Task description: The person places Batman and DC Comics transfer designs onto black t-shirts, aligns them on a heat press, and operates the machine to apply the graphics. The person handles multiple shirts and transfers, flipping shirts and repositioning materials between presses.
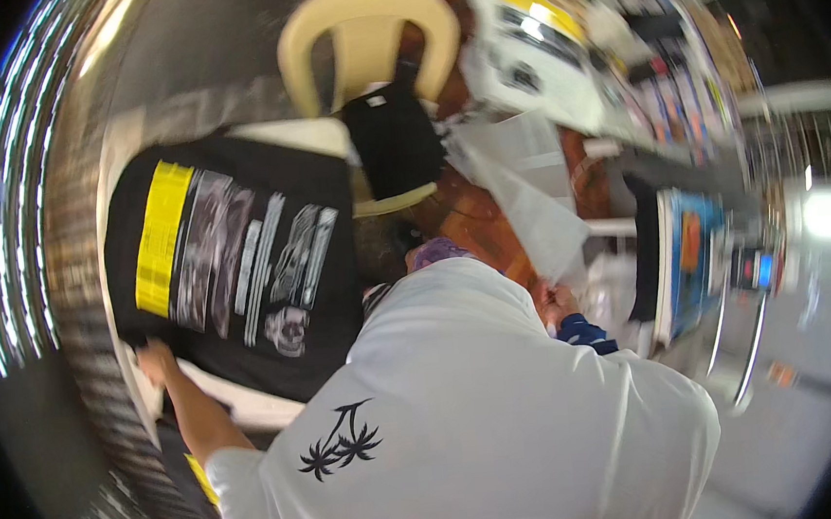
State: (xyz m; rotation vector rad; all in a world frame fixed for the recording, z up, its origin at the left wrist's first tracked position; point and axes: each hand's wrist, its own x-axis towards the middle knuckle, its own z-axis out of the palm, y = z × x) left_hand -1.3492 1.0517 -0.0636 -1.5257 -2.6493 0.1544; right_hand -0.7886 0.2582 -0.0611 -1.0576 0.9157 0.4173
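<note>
As right hand (562,304) holds translucent sheet (528,194), black cloth (238,264), flat

No words or numbers can be read: the print (214,246) on the black garment (251,272) is too blurred.

Item 1: black garment (238,264). Is lying spread out, printed face up, on a pale board (313,136) at left, covering most of it and leaving pale margins showing. Is bearing a slanted yellow block, a grey picture panel beside it, whitish bands and smaller grey-and-white figures; print detail is blurring.

Item 2: translucent whitish sheet (527,207), thin. Is slanting down right of centre, tapering toward its lower end, where it is being held.
</note>
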